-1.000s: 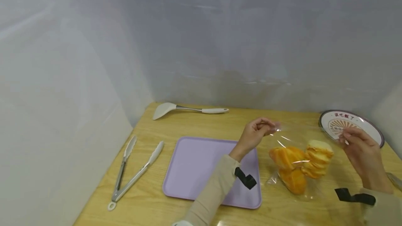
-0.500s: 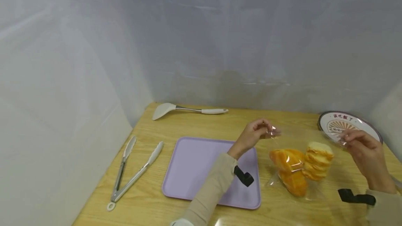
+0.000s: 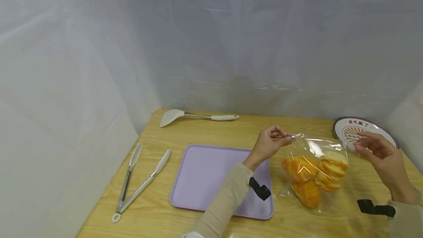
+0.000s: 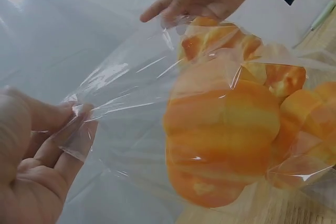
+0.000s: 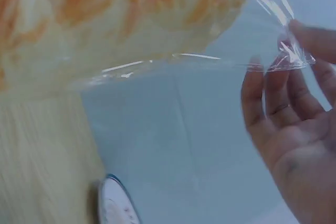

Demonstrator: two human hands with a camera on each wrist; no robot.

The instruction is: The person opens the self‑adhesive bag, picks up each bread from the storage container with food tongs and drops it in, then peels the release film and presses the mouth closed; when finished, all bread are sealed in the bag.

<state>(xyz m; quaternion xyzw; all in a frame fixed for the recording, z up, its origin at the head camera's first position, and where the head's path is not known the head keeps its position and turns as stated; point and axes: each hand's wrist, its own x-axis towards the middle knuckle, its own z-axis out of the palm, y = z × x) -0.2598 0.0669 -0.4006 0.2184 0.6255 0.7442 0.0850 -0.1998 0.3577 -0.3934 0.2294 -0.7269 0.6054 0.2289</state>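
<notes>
A clear plastic bag (image 3: 307,144) hangs between my two hands, with its lower part near the tabletop. Several bread pieces are inside: a ridged orange-brown piece (image 3: 299,168), a rounder one (image 3: 307,195) below it, and a paler layered one (image 3: 332,173) on the right. My left hand (image 3: 268,143) pinches the bag's upper left corner between thumb and fingers. At the upper right corner, my right hand (image 5: 299,124) pinches the film with its thumb against its fingers. Film runs taut between them in the left wrist view.
A lilac tray (image 3: 201,175) lies left of the bag, partly under my left forearm. Spread tongs (image 3: 132,186) rest at the far left. A white spatula (image 3: 198,116) lies along the back. Behind my right hand is a patterned round plate (image 3: 353,129). Pale sheeting (image 3: 231,47) walls the table.
The bag's upper part has been drawn flatter and now shows more glare. My right fingertips have shifted slightly left; both hands keep their grip on the corners.
</notes>
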